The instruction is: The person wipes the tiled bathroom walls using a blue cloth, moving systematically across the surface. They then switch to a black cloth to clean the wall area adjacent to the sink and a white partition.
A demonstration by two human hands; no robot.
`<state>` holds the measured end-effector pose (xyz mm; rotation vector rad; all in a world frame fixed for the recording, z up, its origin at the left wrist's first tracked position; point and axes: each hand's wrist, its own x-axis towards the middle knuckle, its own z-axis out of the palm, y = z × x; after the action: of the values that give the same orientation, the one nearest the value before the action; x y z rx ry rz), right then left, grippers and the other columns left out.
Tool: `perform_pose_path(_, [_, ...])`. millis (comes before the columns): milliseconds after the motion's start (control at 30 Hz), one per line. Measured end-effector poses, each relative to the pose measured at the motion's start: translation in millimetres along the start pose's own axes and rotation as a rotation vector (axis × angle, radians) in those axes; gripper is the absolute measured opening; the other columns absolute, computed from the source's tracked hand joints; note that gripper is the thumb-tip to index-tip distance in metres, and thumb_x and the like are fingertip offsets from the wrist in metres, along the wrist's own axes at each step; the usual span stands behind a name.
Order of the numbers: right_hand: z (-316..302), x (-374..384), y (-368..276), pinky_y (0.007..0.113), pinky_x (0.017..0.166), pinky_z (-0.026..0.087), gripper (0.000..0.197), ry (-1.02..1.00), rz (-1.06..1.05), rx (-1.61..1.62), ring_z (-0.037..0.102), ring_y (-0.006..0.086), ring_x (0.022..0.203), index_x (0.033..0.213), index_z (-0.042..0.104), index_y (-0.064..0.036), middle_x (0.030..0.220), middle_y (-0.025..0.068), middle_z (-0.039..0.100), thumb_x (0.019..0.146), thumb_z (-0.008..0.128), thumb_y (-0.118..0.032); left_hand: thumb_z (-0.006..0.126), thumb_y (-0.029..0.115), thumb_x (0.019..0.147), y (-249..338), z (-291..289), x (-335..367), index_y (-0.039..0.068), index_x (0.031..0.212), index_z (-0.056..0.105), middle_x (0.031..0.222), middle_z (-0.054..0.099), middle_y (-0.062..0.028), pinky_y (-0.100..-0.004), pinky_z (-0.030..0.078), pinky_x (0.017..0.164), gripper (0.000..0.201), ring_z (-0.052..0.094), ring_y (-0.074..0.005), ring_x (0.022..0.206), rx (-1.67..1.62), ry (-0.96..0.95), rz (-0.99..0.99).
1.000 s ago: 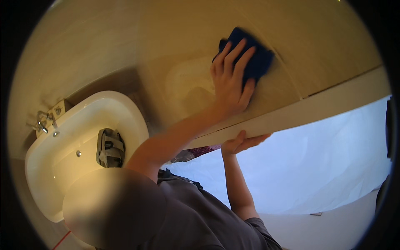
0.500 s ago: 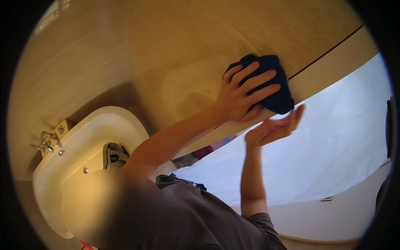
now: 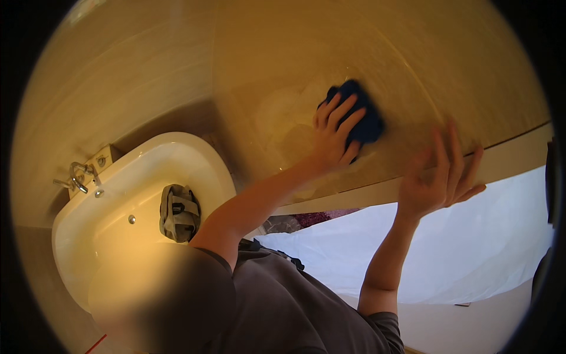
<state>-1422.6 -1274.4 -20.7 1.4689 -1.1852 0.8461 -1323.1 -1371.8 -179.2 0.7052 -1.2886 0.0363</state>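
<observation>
My left hand [image 3: 337, 137] presses a dark blue cloth [image 3: 367, 118] against a tan, glossy wall-like surface [image 3: 283, 65]. Its fingers spread over the cloth, and the thumb lies along the lower edge. Wet-looking, paler patches show on the surface beside that hand. Farther right, my right hand [image 3: 439, 177] is raised near the surface's pale lower edge [image 3: 377, 192]. Those fingers are apart, slightly blurred, and hold nothing. Whether their tips touch the surface I cannot tell.
At the left stands a white bathtub [image 3: 65, 236] with a chrome tap [image 3: 79, 177]. A grey-and-beige bag [image 3: 180, 213] rests inside it. A large white sheet [image 3: 471, 236] spreads below my right hand, and a dark red patterned fabric [image 3: 321, 219] lies beside the sheet.
My left hand has slid the blue cloth along the surface, away from its lower edge. My right hand has moved right and away from the cloth, with its fingers spreading. The view has shifted.
</observation>
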Motion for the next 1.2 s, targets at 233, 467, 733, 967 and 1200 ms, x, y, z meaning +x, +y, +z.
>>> perform_pose_path(233, [4.6,-1.4,4.1,0.052,0.119,-0.002,0.020,0.035,-0.023,-0.009,0.044,0.0304,0.137,0.091,0.078,-0.0265,0.116,-0.0100,0.071,0.083,0.065,-0.013,0.058,0.024,0.077,-7.7,8.8,82.7,0.015,0.135,0.055,0.149,0.043,-0.0111,-0.0519,0.024,0.110,0.058,0.035,-0.0376,0.135,-0.094,0.098,0.010])
perform_pose_path(467, [5.7,-6.0,2.7,0.055,0.118,-0.004,0.025,-0.005,-0.036,0.013,0.041,0.0336,0.138,0.088,0.078,-0.0278,0.117,-0.0105,0.071,0.078,0.063,-0.011,0.056,0.027,0.083,-12.6,8.6,118.1,0.015,0.138,0.051,0.150,0.040,-0.0124,-0.0510,0.023,0.110,0.057,0.033,-0.0396,0.136,-0.050,0.062,0.093])
perform_pose_path(733, [7.6,-2.7,-1.6,0.054,0.118,-0.005,0.023,0.010,-0.081,-0.008,0.037,0.0332,0.141,0.083,0.078,-0.0289,0.119,-0.0098,0.070,0.078,0.062,-0.013,0.046,0.032,0.093,-45.5,-7.1,-75.4,0.001,0.138,0.047,0.150,0.038,-0.0214,-0.0521,0.020,0.113,0.054,0.031,-0.0422,0.139,0.002,0.077,-0.329])
perform_pose_path(967, [8.7,-12.8,10.7,0.054,0.118,-0.003,0.018,0.015,-0.098,-0.011,0.034,0.0329,0.143,0.087,0.076,-0.0276,0.121,-0.0063,0.070,0.086,0.059,-0.023,0.057,0.026,0.073,-7.3,0.8,27.7,0.015,0.128,0.061,0.145,0.049,-0.0115,-0.0507,0.028,0.109,0.056,0.039,-0.0372,0.134,0.013,-0.047,0.079])
perform_pose_path(1200, [-0.1,-6.8,7.8,0.053,0.118,0.002,0.022,-0.024,-0.140,-0.093,0.033,0.0351,0.142,0.088,0.077,-0.0232,0.121,-0.0024,0.070,0.088,0.054,-0.025,0.057,0.028,0.079,-64.7,-4.2,-49.5,0.008,0.129,0.058,0.144,0.047,-0.0183,-0.0509,0.026,0.111,0.054,0.039,-0.0376,0.135,-0.072,0.172,-0.309])
